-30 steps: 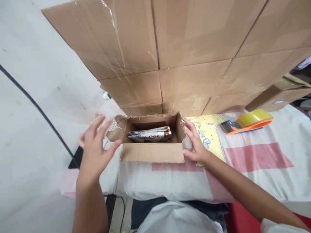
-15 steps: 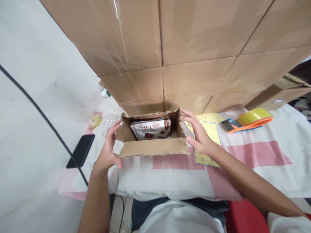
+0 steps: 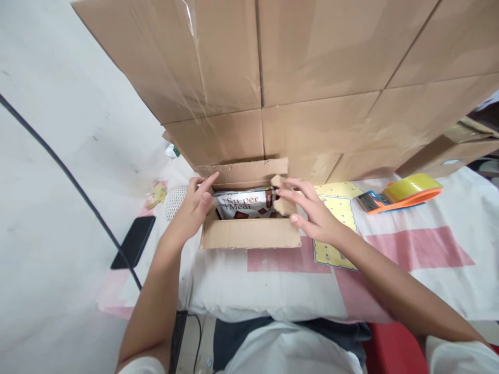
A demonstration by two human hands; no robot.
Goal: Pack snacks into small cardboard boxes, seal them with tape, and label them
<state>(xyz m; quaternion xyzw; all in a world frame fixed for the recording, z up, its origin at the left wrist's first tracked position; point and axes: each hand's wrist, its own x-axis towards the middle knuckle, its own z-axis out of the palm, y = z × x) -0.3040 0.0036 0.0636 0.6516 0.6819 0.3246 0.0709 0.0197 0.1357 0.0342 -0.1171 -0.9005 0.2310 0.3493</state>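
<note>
One small carton (image 3: pixel 249 234) holds one packet (image 3: pixel 244 202) — left hand (image 3: pixel 195 205) and right hand (image 3: pixel 312 213) fold its two side flaps inward, fingers spread open.

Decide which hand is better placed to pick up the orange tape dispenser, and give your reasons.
Probably the right hand: it rests on the right flap of the small brown cardboard box, on the same side as the orange tape dispenser. The left hand is across the box.

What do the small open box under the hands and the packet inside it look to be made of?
Small brown open box: corrugated cardboard, matte, going by its ragged fluted flap edges. White and brown printed packet: probably plastic film or coated paper, given its slight sheen; the picture leaves that open.
</note>
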